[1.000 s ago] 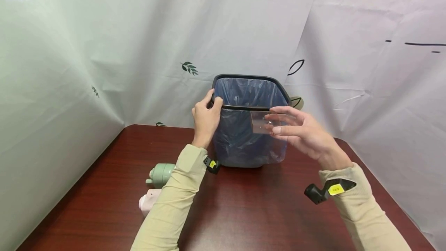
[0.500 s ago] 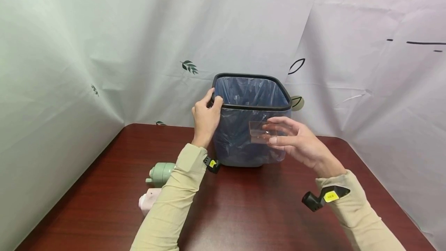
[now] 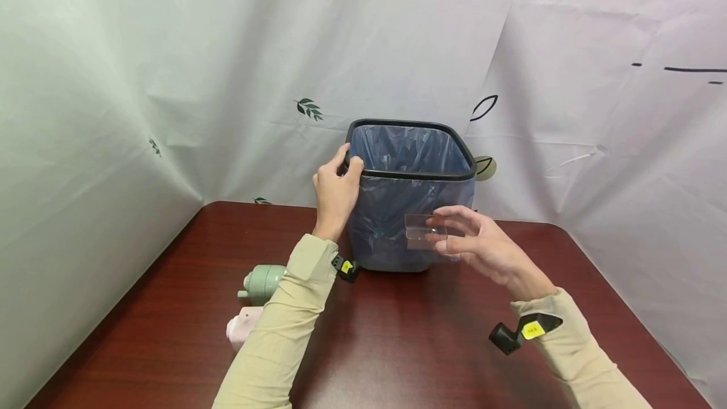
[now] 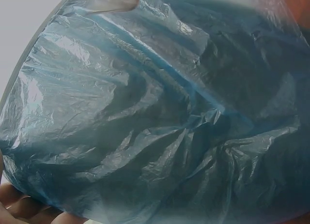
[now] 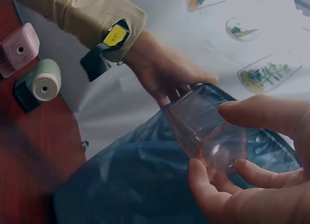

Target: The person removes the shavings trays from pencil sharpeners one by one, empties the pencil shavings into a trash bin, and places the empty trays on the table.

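Note:
A trash bin with a black rim and a blue plastic bag lining stands at the back of the table. My left hand grips its rim at the left front corner, thumb and fingers over the edge. In front of the bin's outer side, below the rim, my right hand pinches a clear pinkish plastic box between thumb and fingertips. No contents can be made out inside the box. Blue bag film fills most of the left wrist view.
To the left of my left forearm lie a green rounded device and a pink one, each with a holed round part, perhaps pencil sharpeners. The dark red table meets white printed cloth behind.
My right hand has come down from the level of the rim and slightly left and nearer, carrying the clear box. The left hand stays on the rim.

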`<state>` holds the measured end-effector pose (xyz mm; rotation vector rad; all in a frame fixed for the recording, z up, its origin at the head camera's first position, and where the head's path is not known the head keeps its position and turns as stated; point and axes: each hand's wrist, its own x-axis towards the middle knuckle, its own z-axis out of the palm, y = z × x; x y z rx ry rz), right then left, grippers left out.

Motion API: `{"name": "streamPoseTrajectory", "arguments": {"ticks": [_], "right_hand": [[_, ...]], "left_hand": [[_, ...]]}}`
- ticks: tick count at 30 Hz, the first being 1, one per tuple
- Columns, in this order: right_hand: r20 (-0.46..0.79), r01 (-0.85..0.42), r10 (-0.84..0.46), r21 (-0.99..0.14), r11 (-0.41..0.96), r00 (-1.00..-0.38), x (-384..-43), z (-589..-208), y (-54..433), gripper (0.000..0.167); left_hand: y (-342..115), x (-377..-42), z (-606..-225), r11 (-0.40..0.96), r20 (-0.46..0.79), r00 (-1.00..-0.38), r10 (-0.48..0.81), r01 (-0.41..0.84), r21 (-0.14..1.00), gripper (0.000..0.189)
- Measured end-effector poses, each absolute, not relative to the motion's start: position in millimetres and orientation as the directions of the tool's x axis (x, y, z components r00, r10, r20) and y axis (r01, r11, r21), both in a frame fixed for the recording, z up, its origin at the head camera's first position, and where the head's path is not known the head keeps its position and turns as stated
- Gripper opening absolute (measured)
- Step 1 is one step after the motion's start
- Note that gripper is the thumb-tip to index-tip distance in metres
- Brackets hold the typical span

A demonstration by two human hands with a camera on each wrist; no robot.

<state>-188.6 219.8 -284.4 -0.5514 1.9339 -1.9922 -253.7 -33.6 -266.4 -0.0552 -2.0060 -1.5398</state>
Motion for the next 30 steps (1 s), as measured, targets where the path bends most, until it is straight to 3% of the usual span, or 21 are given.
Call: {"name": "streamPoseTrajectory", "arguments": {"ticks": [30], "right_hand": [[-0.06,0.096,-0.497,-0.994,-0.047,-0.865,-193,-339,229,0.061]], "left_hand": [[-33,-252,-265,0.324,0.469,-0.82,-0.327,0.369,0.871,0.049]]}}
